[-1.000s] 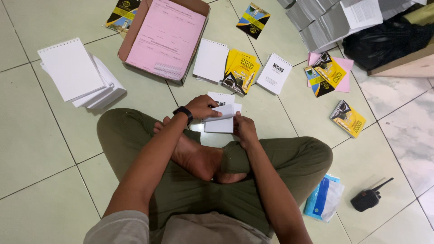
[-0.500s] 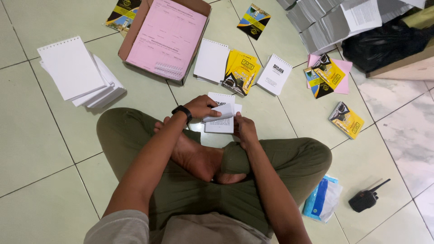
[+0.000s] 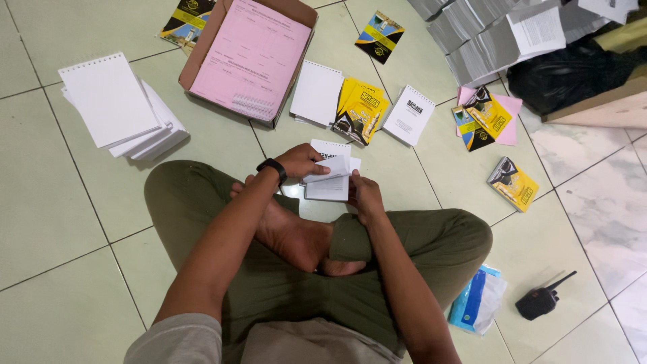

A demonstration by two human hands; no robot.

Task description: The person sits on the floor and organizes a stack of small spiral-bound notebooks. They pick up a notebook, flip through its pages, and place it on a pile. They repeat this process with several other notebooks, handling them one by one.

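I sit cross-legged on a pale green tiled floor. A small white spiral-bound booklet [image 3: 331, 176] lies just in front of my shins. My left hand [image 3: 300, 162], with a black wristband, lifts and bends its top white page. My right hand [image 3: 364, 195] grips the booklet's right edge and holds it down. Both hands touch the same booklet.
An open cardboard box [image 3: 202, 50] with pink sheets sits ahead, a stack of white spiral pads [image 3: 111, 101] at left. Yellow-and-black covers [image 3: 360, 108], a white pad [image 3: 318, 91] and more covers [image 3: 513, 183] lie around. Grey paper stacks [image 3: 485, 40], a black radio [image 3: 539, 301] and a plastic packet [image 3: 480, 307] are at right.
My left hand has curled the top page a little further over the booklet. The right hand stays on the booklet's edge.
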